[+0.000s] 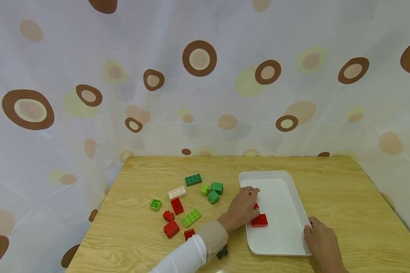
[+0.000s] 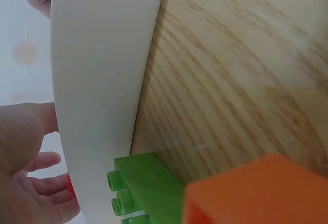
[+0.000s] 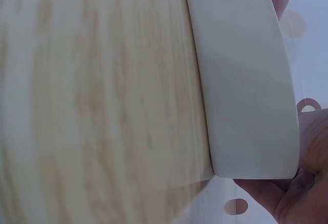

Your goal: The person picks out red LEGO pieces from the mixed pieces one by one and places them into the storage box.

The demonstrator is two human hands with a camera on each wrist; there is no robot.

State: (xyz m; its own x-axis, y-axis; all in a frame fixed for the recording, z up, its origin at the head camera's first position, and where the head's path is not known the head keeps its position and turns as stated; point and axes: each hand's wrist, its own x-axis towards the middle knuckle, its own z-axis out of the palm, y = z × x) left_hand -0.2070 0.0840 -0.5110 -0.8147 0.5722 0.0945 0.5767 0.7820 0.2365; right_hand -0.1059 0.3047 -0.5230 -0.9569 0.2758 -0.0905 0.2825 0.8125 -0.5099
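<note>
Inside the tray's (image 1: 283,204) left edge — left hand (image 1: 240,209) at the red bricks (image 1: 259,220).
Right hand (image 1: 322,239) grasps the tray's right rim; whether the left hand grasps a brick cannot be told. One red brick lies in the tray beside that hand — green bricks (image 1: 217,188) sit on the table (image 1: 345,193), left of the tray.

Light wood-grain table (image 1: 348,204); pale curtain (image 1: 171,100) behind and at sides, brown rings, beige and yellowish spots.

Loose bricks (image 1: 177,206) on table (image 1: 348,204), tray (image 1: 281,212) to right, more bricks (image 1: 259,220) inside (left side)
</note>
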